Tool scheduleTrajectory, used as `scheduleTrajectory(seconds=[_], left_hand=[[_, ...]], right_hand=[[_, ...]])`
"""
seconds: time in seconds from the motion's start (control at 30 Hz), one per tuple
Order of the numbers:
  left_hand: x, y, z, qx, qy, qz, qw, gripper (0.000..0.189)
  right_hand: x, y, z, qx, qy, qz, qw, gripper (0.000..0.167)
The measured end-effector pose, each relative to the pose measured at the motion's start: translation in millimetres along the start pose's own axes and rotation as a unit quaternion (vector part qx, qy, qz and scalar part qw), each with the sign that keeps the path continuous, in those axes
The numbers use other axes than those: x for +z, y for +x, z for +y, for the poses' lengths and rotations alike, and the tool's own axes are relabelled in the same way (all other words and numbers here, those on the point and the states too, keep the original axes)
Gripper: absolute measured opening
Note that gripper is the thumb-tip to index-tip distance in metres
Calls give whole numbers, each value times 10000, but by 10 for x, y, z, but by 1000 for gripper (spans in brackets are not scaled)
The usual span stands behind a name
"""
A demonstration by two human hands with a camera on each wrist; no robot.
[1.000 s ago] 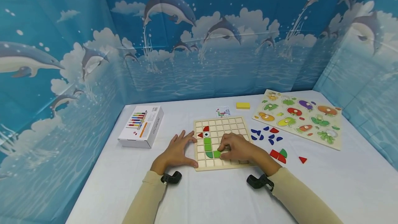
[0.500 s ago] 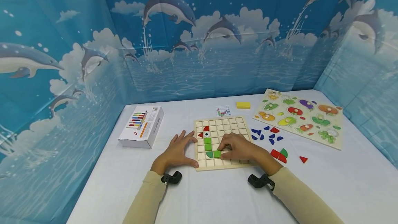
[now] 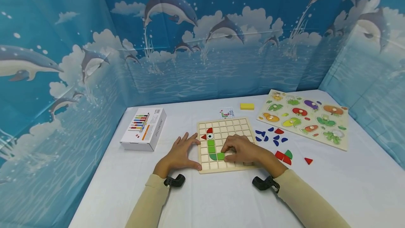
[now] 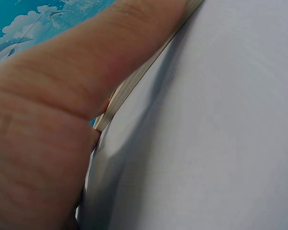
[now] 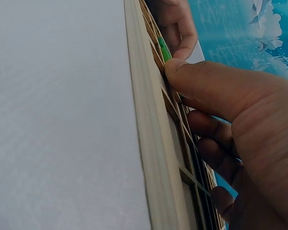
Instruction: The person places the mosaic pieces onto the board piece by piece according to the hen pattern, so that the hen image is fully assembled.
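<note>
A wooden grid board (image 3: 232, 169) lies flat on the white table. Set into its cells are a red quarter-round piece (image 3: 209, 130), a red triangle (image 3: 204, 137), an eye tile (image 3: 210, 136), two green squares (image 3: 211, 143) in a column and a green quarter-round (image 3: 213, 157). Beside that last piece, my right hand (image 3: 242, 149) pinches another green square (image 3: 220, 156) in its cell between thumb and index finger; its thumb meets the green edge in the right wrist view. With fingers spread, my left hand (image 3: 181, 153) rests against the board's left edge.
Right of the board lie several blue pieces (image 3: 276, 143), red pieces (image 3: 280, 155), a green quarter-round (image 3: 288, 154) and a red triangle (image 3: 308, 160). Behind are a pattern card (image 3: 226, 112), a yellow block (image 3: 247, 106) and a vegetable puzzle (image 3: 303, 115). A white box (image 3: 143, 128) stands left.
The view has shifted very slightly. Both hands and the pieces on the board keep their places.
</note>
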State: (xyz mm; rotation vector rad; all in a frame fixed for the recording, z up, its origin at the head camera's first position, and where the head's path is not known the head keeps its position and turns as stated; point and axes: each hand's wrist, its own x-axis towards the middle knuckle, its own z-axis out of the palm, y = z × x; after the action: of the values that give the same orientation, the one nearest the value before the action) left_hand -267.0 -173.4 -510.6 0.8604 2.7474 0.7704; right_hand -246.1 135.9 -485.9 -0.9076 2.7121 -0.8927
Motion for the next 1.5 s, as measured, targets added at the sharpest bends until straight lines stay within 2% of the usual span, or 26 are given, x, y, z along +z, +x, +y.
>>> scheduleTrajectory(seconds=[0.5, 0.77, 0.87, 1.1, 1.4, 1.5], left_hand=[[-30, -1, 17, -17, 48, 22, 10000, 90], [-29, 16, 20, -70, 54, 14, 10000, 92], [-30, 15, 16, -63, 20, -11, 10000, 92], [-14, 1, -2, -23, -21, -11, 10000, 92], [-2, 0, -5, -37, -65, -2, 10000, 93], [-4, 1, -4, -49, -69, -7, 10000, 93]], right_hand=[[-8, -11, -12, -50, -24, -7, 10000, 26], [-107, -132, 6, -154, 484, -75, 9987, 28], [-172, -227, 60, -168, 613, 61, 9980, 30], [-391, -552, 282, -177, 449, 581, 9971, 27], [-686, -1080, 592, 341, -101, 1146, 9928, 29], [-793, -1262, 675, 759, -199, 1078, 9911, 29]])
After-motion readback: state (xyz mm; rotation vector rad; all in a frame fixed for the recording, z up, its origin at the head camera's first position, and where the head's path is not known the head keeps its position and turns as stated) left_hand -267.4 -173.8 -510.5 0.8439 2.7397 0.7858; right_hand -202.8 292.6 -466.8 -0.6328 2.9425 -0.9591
